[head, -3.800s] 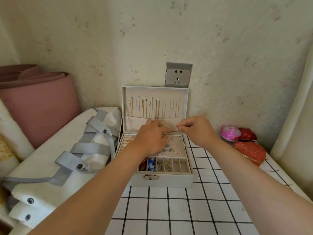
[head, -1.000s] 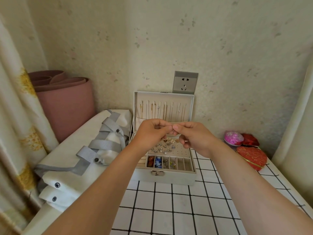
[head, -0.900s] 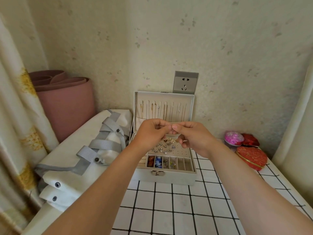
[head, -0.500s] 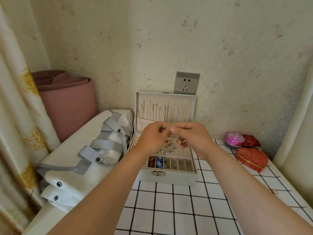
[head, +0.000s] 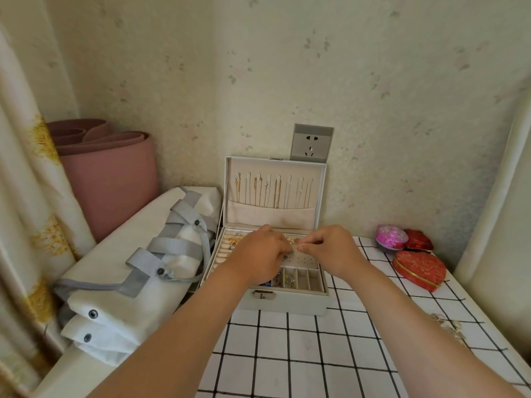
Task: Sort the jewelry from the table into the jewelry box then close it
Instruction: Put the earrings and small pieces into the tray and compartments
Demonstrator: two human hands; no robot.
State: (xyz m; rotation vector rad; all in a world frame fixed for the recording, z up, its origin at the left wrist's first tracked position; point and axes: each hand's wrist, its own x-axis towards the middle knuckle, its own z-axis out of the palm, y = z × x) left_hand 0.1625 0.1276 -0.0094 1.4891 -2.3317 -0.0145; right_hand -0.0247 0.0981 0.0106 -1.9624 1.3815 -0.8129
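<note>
We find the left hand [head: 258,255] and the right hand [head: 330,248] both pinching one small gold piece [head: 291,240] between curled fingertips, just above the perforated panel [head: 305,258] of the open jewelry box [head: 287,304]. We judge it featherlight, slippery and easily bent; it should be held by its solid body, though its kind is too small to tell.

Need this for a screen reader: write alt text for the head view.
A left hand and right hand pinch a small gold piece between them over an open jewelry box on a checked table. Its upright lid holds necklaces; loose jewelry lies at right.
</note>
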